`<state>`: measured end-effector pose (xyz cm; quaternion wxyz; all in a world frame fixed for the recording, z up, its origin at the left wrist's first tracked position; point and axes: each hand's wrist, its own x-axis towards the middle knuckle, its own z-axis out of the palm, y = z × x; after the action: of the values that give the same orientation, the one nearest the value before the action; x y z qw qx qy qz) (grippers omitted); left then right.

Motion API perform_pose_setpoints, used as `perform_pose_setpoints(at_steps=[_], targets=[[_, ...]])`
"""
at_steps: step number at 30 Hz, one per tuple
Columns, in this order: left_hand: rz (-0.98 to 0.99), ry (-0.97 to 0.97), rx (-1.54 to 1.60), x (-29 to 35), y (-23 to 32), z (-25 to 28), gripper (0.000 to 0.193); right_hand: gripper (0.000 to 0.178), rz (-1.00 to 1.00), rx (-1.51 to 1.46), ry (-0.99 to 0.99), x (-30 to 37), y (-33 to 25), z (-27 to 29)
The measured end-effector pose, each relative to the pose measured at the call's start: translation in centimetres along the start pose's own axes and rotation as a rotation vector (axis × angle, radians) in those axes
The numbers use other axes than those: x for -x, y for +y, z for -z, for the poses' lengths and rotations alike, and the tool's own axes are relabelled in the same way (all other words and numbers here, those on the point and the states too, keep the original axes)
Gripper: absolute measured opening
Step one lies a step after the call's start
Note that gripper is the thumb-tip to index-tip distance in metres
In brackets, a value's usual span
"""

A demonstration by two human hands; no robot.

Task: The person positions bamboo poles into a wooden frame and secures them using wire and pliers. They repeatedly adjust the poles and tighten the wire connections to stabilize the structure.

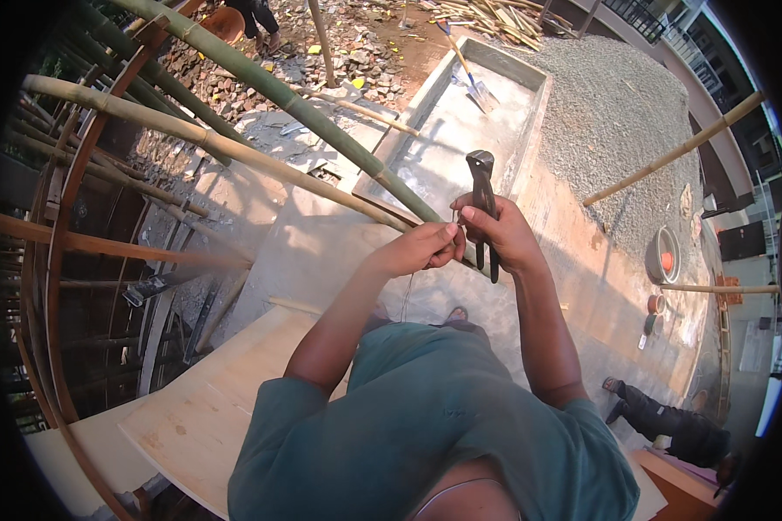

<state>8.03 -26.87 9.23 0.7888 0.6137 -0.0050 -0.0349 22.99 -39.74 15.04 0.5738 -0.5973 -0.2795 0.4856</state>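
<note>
In front of my chest the two hands meet, fingertips close together. My right hand (506, 234) is closed around dark end-cutting pincers (482, 178), their jaws pointing up and away and the handle ends hanging below the palm. Its thumb and forefinger also reach toward the left fingers. My left hand (419, 249) pinches thin wire (407, 297), whose loose strands dangle below it. A green bamboo pole (321, 128) runs diagonally behind the hands, its lower end passing behind the fingers. Whether the right fingertips touch the wire I cannot tell.
A paler bamboo pole (235, 154) slants in from the left beside curved reddish bars (59, 230). Beyond stands a concrete mixing trough (543, 95) with a shovel (480, 94), near a gravel heap (621, 113). Plywood (208, 408) lies lower left. Another person (678, 425) is lower right.
</note>
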Motion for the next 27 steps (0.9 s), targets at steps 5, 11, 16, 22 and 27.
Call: perform_pose_setpoints(at_steps=[5, 11, 16, 22, 27], targets=[[0.012, -0.090, -0.026, -0.6, 1.0, -1.0, 0.060, 0.027, 0.072, 0.035, 0.031, 0.8, 0.6, 1.6], [-0.003, -0.175, -0.018, -2.0, 2.1, -2.1, 0.066, 0.023, 0.145, 0.086, -0.035, 2.0, -0.8, 2.9], [0.039, -0.225, 0.049, -2.4, 2.5, -2.9, 0.065, 0.021, 0.128, 0.056, -0.139, 2.7, -1.6, 3.4], [0.087, -0.354, 0.166, -2.4, 2.0, -3.0, 0.068, 0.025, 0.204, 0.031, -0.101, 3.0, -1.7, 3.1], [0.115, -0.400, 0.193, -2.7, 1.3, -3.2, 0.071, 0.036, 0.105, 0.005, -0.212, 2.6, -0.5, 4.6]])
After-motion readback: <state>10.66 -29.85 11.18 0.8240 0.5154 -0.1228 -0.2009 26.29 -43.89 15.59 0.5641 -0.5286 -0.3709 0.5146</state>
